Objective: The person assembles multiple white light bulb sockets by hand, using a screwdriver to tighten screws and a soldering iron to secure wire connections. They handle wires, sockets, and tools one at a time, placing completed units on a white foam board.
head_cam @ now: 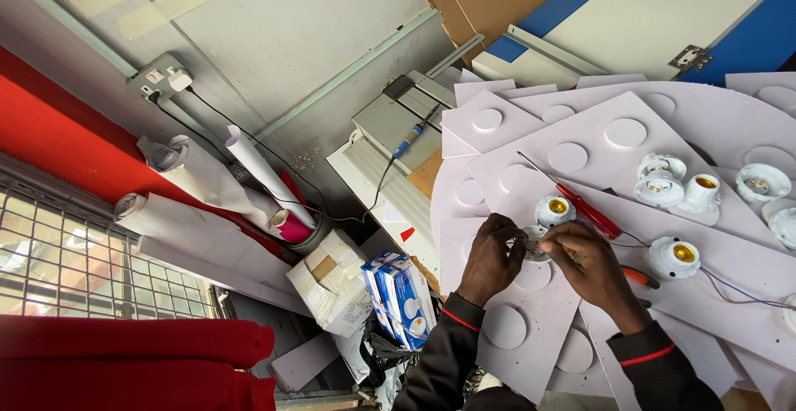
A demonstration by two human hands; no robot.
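Grey wall [332, 21] with a socket [162, 77] fills the background, and a red ledge [50, 137] runs down the left above a wire grille [83, 262]. Rolled sheets of paper [199, 179] lean in the corner, with blue and white boxes [402, 299] on the floor just right of them. Further right, white boards with round cut-outs [597, 141] overlap across the worktop. Over the boards, the left hand [491, 257] and right hand [590, 263] meet, fingers closed around a small lamp holder [535, 243] pinched between them. A red-handled screwdriver [587, 210] lies just beyond the hands beside a white lamp holder with brass centre [554, 209]. More white lamp holders [663, 183] sit at the right.
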